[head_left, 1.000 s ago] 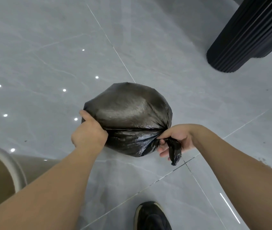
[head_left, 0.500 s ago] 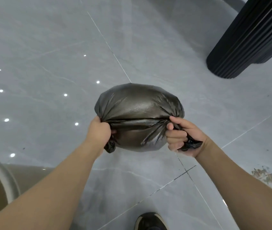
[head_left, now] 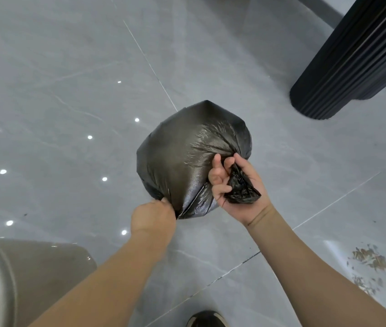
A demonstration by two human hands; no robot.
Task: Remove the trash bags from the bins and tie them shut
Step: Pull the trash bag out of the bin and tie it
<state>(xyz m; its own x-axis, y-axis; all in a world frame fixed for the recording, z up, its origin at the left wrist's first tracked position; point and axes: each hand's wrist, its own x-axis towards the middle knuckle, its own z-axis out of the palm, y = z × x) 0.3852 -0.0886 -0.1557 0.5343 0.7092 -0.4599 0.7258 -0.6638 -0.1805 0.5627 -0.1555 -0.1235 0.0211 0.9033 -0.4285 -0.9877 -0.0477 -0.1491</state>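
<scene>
item: bin rim, near left, beige. left hand pinches one gathered corner of the black trash bag; right hand grips the other twisted tail. bag held in the air above the grey tiled floor. step: tying; next, probably cross and knot the tails. dark fluted column far right; floor open between.

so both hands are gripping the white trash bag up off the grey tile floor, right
Not quite: the trash bag is black, not white. The head view shows it dark and glossy. The rest holds: the left hand grips one gathered end, the right hand holds the other bunched end, and the bag hangs above the grey tile floor.
</scene>
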